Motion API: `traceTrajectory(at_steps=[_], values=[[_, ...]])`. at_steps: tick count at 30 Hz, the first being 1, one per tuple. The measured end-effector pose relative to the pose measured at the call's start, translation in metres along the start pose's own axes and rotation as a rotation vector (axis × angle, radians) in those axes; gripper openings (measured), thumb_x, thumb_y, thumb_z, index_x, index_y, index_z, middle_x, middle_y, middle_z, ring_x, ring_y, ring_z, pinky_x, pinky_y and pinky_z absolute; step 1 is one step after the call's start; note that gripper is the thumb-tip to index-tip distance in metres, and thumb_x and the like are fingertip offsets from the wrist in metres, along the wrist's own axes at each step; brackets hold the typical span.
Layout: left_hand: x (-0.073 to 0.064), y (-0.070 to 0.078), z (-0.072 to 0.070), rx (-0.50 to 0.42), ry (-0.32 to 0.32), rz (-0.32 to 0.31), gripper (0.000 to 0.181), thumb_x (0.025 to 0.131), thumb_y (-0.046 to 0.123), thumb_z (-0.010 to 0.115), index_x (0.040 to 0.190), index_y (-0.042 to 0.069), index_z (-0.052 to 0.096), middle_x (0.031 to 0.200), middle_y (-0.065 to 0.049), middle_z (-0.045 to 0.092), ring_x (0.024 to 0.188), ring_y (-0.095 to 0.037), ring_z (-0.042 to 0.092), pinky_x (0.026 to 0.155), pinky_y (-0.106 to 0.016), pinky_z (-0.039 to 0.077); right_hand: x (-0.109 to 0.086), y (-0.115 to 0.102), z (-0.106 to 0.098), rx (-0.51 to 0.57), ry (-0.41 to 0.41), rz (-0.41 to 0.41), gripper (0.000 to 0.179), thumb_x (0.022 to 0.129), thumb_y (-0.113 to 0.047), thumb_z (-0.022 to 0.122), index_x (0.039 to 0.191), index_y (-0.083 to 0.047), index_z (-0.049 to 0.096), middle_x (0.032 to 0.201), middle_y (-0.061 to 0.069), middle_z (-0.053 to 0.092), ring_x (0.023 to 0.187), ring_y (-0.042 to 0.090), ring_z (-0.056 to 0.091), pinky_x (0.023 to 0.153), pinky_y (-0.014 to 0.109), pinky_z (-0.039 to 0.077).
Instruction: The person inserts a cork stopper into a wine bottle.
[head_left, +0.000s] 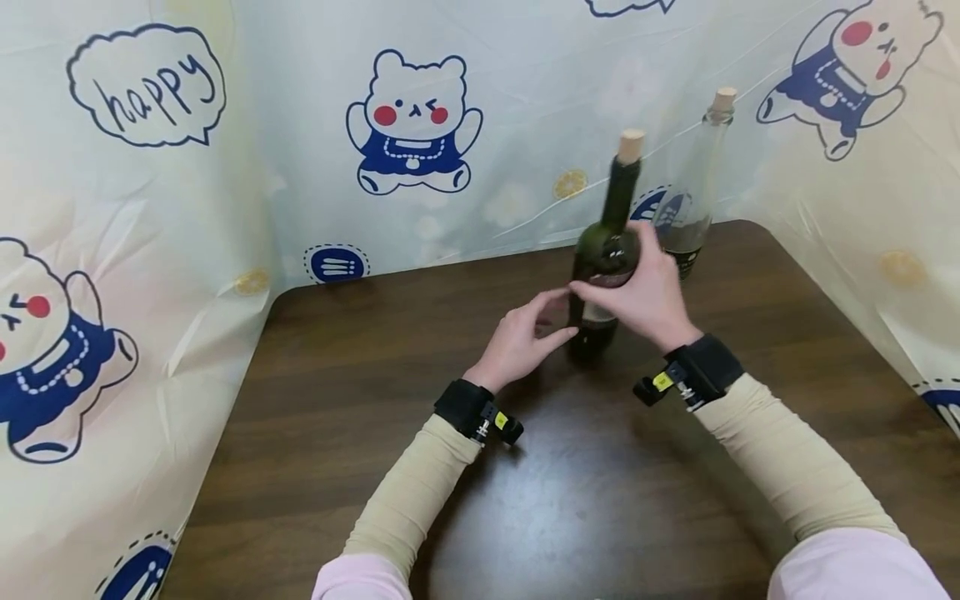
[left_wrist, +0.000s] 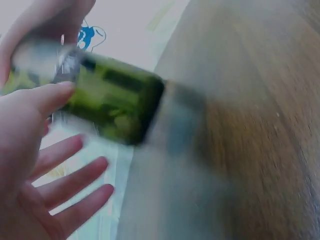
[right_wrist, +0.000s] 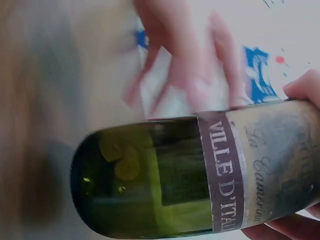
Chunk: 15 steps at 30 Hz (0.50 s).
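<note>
A green glass wine bottle (head_left: 619, 198) with a cork in its neck stands nearly upright over the table, leaning slightly. My right hand (head_left: 651, 292) grips it around the upper body. Its label (right_wrist: 275, 165) reads "Ville d'Italia" in part, and two round yellowish shapes show through the glass near the base. My left hand (head_left: 525, 337) is at the bottle's left side, thumb and fingertips right at the glass. In the left wrist view its fingers (left_wrist: 75, 182) are spread and extended, with the thumb (left_wrist: 50, 97) overlapping the bottle.
A clear glass bottle (head_left: 693, 179) with a cork stands at the back right of the brown wooden table (head_left: 360, 400), partly behind my right hand. A pale curtain (head_left: 292, 100) printed with cartoon bears hangs around the table's back and sides.
</note>
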<state>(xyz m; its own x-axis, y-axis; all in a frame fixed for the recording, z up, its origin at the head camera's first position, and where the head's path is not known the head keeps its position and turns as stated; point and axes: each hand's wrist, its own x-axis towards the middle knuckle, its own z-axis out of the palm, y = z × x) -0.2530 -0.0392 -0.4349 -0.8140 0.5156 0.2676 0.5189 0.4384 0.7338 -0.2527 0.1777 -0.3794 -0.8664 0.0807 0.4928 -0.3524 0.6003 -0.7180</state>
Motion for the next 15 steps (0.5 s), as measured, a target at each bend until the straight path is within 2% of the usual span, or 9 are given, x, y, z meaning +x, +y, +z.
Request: traceTrajectory(at_steps=[1, 5, 10, 15], values=[[-0.001, -0.001, 0.0, 0.008, -0.025, -0.014, 0.056, 0.098, 0.038, 0.065, 0.149, 0.017, 0.054, 0.143, -0.007, 0.064, 0.12, -0.023, 0.067, 0.099, -0.044, 0.056, 0.003, 0.002, -0.008, -0.016, 0.022, 0.022, 0.093, 0.066, -0.048, 0.091, 0.139, -0.011, 0.048, 0.121, 0.022, 0.07, 0.11, 0.037, 0.065, 0.091, 0.055, 0.049], [-0.005, -0.004, -0.001, 0.024, -0.086, -0.047, 0.044, 0.099, 0.039, 0.064, 0.137, 0.016, 0.065, 0.137, -0.007, 0.068, 0.12, -0.025, 0.067, 0.1, -0.043, 0.054, 0.015, 0.013, -0.041, -0.07, 0.099, 0.108, 0.099, 0.065, -0.051, 0.09, 0.144, -0.011, 0.046, 0.13, 0.023, 0.067, 0.118, 0.039, 0.062, 0.098, 0.059, 0.046], [-0.007, -0.006, -0.005, 0.042, -0.093, -0.089, 0.042, 0.098, 0.038, 0.065, 0.134, 0.017, 0.066, 0.135, -0.008, 0.069, 0.116, -0.026, 0.067, 0.099, -0.046, 0.055, 0.029, 0.031, -0.076, -0.123, 0.149, 0.188, 0.1, 0.067, -0.053, 0.088, 0.148, -0.015, 0.043, 0.141, 0.017, 0.062, 0.128, 0.035, 0.058, 0.106, 0.058, 0.043], [-0.007, -0.006, -0.006, 0.044, -0.099, -0.105, 0.043, 0.098, 0.039, 0.065, 0.135, 0.016, 0.065, 0.134, -0.008, 0.069, 0.113, -0.024, 0.067, 0.098, -0.047, 0.055, 0.034, 0.053, -0.096, -0.16, 0.165, 0.237, 0.1, 0.071, -0.052, 0.086, 0.151, -0.017, 0.039, 0.145, 0.016, 0.058, 0.132, 0.033, 0.053, 0.108, 0.057, 0.041]])
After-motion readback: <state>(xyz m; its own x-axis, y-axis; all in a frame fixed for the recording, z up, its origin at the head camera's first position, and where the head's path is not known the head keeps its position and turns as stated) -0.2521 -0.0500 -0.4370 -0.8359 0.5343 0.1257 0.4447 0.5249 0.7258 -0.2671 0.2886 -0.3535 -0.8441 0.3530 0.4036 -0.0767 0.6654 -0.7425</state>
